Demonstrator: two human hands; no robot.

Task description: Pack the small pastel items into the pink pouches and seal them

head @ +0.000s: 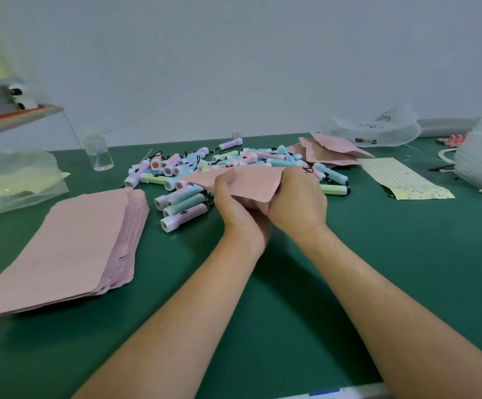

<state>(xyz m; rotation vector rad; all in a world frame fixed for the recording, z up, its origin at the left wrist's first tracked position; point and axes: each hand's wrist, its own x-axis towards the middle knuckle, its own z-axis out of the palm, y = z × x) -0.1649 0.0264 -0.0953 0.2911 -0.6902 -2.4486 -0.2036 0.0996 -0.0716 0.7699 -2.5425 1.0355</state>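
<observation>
Together, we have both hands on one pink pouch (pixel 252 182), lifted just above the green table (pixel 291 298) at the near edge of the pile of little flashlights (pixel 205 168). Our left hand (pixel 234 198) grips the pouch's lower left part, with the thumb lying over the top face and the fingers curled underneath. Our right hand (pixel 298 201) is closed around the pouch's right side, its back turned toward us, so the fingertips are hidden behind the pink sheet. The two hands touch each other below the pouch. The pouch spreads flat and slightly tilted between them, one corner pointing left over the flashlights. We cannot tell whether anything is inside it.

The flashlights lie jumbled in pastel lilac, mint, blue and pale yellow, several with black cords. A few lie just beside our left hand, and others just beyond our right.

A thick stack of pouches (pixel 70 240) sits flat on the table to our left, well apart from the hands. A few loose pouches (pixel 330 152) lie behind the pile to the right, with a patterned sheet (pixel 401 177) next to them. A clear bottle (pixel 100 155) stands at the back left.
</observation>
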